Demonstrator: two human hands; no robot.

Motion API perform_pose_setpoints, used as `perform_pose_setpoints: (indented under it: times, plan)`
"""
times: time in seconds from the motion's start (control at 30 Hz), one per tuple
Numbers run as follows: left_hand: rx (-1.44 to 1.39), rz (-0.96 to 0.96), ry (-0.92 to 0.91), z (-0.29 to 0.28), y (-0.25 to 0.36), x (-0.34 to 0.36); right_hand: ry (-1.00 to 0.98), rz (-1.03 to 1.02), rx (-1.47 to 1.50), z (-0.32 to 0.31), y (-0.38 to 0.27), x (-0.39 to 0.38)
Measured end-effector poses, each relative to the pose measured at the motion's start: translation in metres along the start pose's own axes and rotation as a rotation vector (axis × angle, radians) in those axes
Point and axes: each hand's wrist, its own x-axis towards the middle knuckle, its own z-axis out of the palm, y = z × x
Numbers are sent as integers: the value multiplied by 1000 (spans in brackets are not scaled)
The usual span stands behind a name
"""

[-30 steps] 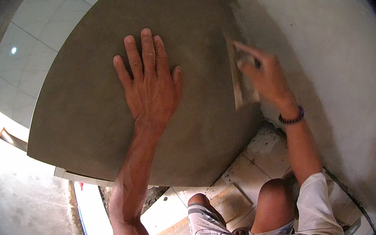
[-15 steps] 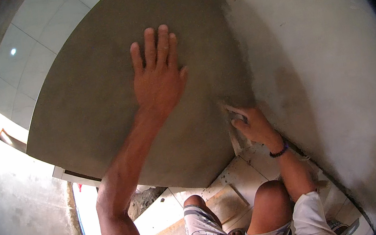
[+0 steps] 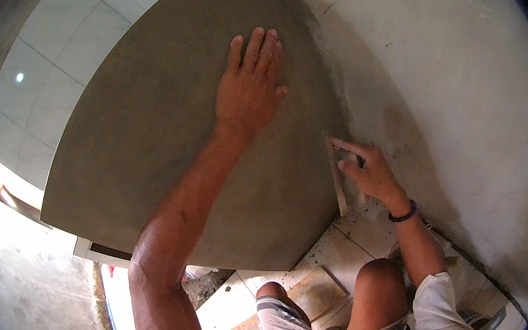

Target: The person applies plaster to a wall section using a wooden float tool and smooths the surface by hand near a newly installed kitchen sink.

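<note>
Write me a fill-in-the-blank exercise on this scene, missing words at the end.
Of the dark surface and the pale wall, the left hand is over the ____.
The right hand, holding a flat tool, wears a dark bracelet around its ____.
The wooden board lies on a floor of pale ____.
Missing words: dark surface; wrist; tiles.

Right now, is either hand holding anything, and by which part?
The right hand holds a flat tool, seemingly by its back; the exact grip is hidden. The left hand holds nothing, palm toward the grey wall.

It's a building site — bare plaster, gritty floor tiles.
</note>
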Motion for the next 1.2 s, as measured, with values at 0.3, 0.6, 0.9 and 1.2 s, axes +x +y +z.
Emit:
perform_pose_setpoints:
  times: [0.3, 0.6, 0.9, 1.2]
  plan:
    - [-17, 23, -48, -9, -7, -15, 153, -197, 4, -8, -18, 44]
    - [-150, -218, -87, -50, -26, -95, 192, -165, -185, -20, -79, 108]
    - [-56, -338, -53, -59, -28, -123, 146, -250, -318, 29, -5, 48]
    - [-56, -340, -59, -63, -31, -124, 355, -366, -340, -9, -64, 121]
